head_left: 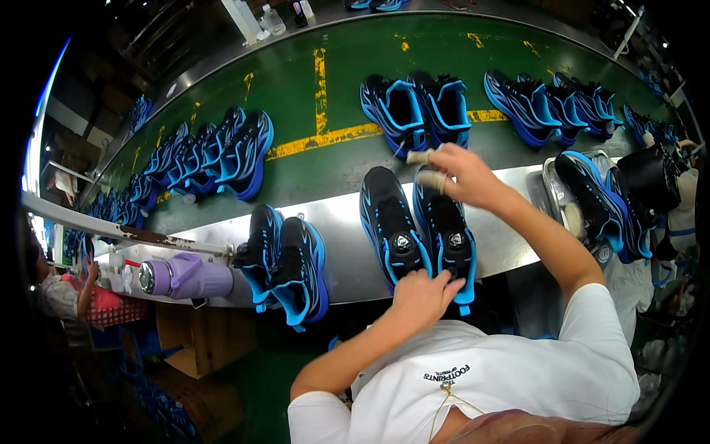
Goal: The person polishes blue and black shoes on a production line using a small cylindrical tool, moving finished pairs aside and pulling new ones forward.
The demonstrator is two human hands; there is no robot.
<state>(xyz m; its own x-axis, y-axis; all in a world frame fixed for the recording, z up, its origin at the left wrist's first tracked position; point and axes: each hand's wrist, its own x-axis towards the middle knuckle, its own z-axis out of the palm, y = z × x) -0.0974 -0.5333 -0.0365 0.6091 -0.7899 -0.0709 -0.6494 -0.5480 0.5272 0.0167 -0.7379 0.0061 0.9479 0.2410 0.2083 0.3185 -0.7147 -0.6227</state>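
A pair of black and blue sneakers stands in front of me on the metal ledge, toes pointing away. Each has a round dial on its tongue. My left hand (420, 300) is closed on the heel collar of the left sneaker (390, 214), with its fingers reaching toward the right sneaker (446, 229). Above the right sneaker's toe is my right hand (462, 176), its fingers apart and pointing left. Beige covers wrap some of its fingertips. Just beyond it, another sneaker pair (436, 111) stands on the green belt.
More sneakers (248, 155) line the green belt (296, 81) to left and right. Left of me, a sneaker pair (296, 274) overhangs the metal ledge (340, 251), near a purple flask (196, 276). Sneakers (603, 196) rest over a tray at right. A co-worker (70, 296) is at far left.
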